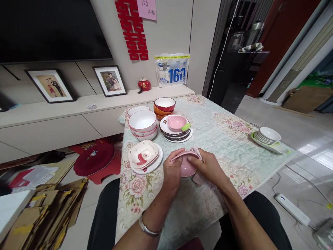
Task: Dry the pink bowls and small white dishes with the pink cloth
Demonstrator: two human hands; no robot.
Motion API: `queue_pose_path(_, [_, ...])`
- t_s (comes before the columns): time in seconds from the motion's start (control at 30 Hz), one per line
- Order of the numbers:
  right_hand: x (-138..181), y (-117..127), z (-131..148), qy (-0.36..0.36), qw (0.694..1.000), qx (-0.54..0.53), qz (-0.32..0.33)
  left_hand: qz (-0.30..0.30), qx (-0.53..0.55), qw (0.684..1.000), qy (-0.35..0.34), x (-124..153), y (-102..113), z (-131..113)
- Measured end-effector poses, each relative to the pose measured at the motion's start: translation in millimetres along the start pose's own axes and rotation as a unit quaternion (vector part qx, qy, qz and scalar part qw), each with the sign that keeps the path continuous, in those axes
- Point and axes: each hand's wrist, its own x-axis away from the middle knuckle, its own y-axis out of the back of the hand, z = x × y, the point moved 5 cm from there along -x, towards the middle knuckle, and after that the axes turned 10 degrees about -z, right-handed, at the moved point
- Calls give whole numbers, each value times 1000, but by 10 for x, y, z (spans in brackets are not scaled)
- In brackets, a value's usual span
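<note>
Between my two hands, above the near part of the table, is a small pink bowl (187, 167), tilted so that its inside faces me. My left hand (173, 170) grips the bowl's left side, thumb along the wall. My right hand (208, 166) is closed on the right rim with its thumb inside, and a pale pink cloth (199, 178) is bunched in its fingers and hangs below. Just beyond stands a stack of dark-rimmed plates (166, 131) topped by another pink bowl (177, 122) with a green leaf-shaped tab. To the left, patterned square dishes (143, 154) rest on a white plate (159, 163).
White red-rimmed bowls (143, 121) and a stack of red and orange bowls (164, 105) stand at the table's far left. Small white dishes (269, 134) sit on a green-edged tray (278, 149) near the right edge. A red stool (95, 159) and flattened cardboard (44, 215) are on the floor, left.
</note>
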Motion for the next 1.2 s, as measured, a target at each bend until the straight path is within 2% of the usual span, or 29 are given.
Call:
queue_pose_path(0.1, [2,24,30,8,995,-96,27,-9,17,1000,-3,6,1,-17])
queue_pose_path(0.2, [19,31,41,-5,974,-223,47,-18,55,998,13,6,-2,-9])
queue_pose_path(0.33, [38,-24,-38,-98,926,-362,47,-26,119,991,51,0,-21,47])
queue_pose_path(0.43, [31,-67,-69,-140,897,-418,38,-24,137,988,73,-4,-33,98])
queue_pose_path(0.5, [14,-51,-66,-135,900,-413,27,-21,131,988,76,-7,-29,121])
queue_pose_path(0.57, [-7,18,-60,-105,929,-354,0,-22,110,992,64,-10,-12,124])
queue_pose_path(0.67, [-25,197,-33,-22,969,-233,-77,-21,64,997,24,-10,10,92])
queue_pose_path(0.73, [-23,290,-39,-3,966,-229,-123,-17,59,998,11,-8,8,71])
queue_pose_path(0.83, [-14,305,-139,-87,923,-339,-159,-49,100,992,61,-6,16,97])
queue_pose_path(0.9, [-1,235,-182,-146,892,-398,-156,-67,126,983,113,13,7,132])
queue_pose_path(0.93, [5,189,-178,-159,886,-410,-147,-62,135,980,135,27,-10,145])
queue_pose_path(1.03, [12,78,-100,-129,901,-396,-121,-21,155,971,178,74,-79,175])
queue_pose_path(1.2, [39,-8,50,-9,938,-312,-154,-4,172,959,224,38,-72,249])
